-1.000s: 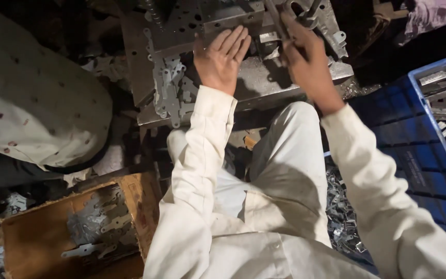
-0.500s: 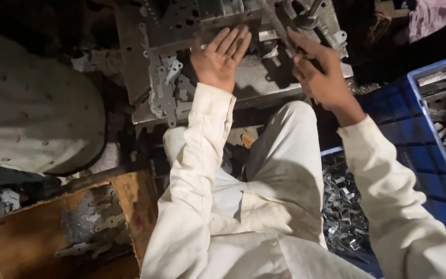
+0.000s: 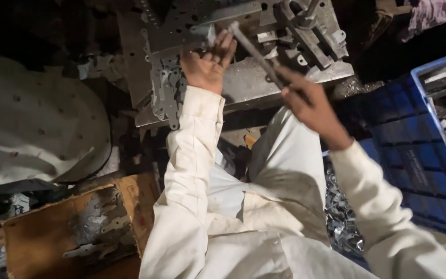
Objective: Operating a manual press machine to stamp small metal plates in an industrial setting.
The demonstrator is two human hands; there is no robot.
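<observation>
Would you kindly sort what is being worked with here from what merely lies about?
In hand: left hand on the metal press bed; right hand gripping the metal rod.

Lying about: blue crate; wooden box of flat metal pieces; white cloth.

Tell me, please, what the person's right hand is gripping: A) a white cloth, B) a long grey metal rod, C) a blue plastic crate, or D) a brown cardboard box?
B: the right hand is closed around the long grey metal rod, which slants up over the grey metal machine plate.
</observation>
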